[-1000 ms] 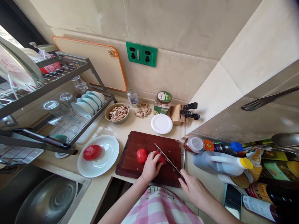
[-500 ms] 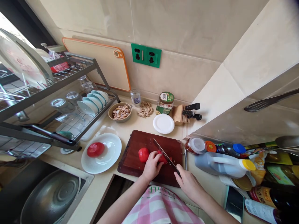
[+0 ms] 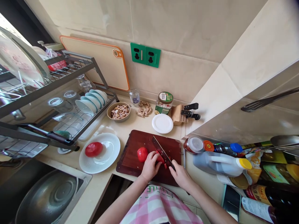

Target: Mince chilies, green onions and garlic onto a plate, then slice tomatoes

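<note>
On a dark red-brown cutting board [image 3: 133, 155], my left hand [image 3: 150, 165] holds down a red tomato piece [image 3: 159, 157] with curled fingers. My right hand [image 3: 179, 174] is closed round the handle of a knife [image 3: 162, 149], whose blade lies beside that piece and points up and to the left. Small red cut bits sit near the blade. Another red tomato piece [image 3: 142, 154] rests on the board, left of my left hand. A white plate [image 3: 109, 155] to the left of the board bears a further red tomato piece [image 3: 93, 149].
Behind the board stand a bowl of garlic [image 3: 120, 112], ginger [image 3: 144, 109], a small white plate [image 3: 162, 123] and a knife block [image 3: 178, 115]. A dish rack [image 3: 81, 70] and sink [image 3: 86, 179] are at left. Bottles and a jug [image 3: 215, 163] crowd the right.
The knife and my right hand have shifted slightly left, and more red bits show by the blade. The whole view has moved a little.
</note>
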Demonstrator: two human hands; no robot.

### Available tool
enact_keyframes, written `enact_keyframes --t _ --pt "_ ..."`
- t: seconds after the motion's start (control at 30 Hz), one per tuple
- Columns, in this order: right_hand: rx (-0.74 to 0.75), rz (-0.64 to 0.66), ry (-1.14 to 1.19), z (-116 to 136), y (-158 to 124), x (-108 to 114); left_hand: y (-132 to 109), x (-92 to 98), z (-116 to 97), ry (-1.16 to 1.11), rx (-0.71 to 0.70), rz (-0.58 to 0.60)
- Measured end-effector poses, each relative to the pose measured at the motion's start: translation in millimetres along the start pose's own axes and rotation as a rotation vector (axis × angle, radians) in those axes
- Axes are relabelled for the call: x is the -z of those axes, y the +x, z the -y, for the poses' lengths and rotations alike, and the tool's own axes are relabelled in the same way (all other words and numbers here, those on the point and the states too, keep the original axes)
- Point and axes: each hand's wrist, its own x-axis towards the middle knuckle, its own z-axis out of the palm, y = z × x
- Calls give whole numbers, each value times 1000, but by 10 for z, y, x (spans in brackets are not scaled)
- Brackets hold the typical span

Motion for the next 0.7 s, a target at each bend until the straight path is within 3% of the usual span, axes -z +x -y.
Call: enact_keyframes --t 0.17,0.5,0.6,0.7 --pt "28 -30 -14 -13 -253 221 3 -26 -8 6 37 5" --pt "-38 76 -64 105 -487 438 -2 -42 -47 -11 83 10" --pt "-46 102 -93 113 -417 394 -5 -57 -50 -25 103 21" --pt "-59 92 -152 106 -211 194 -15 -69 -46 -42 113 24"
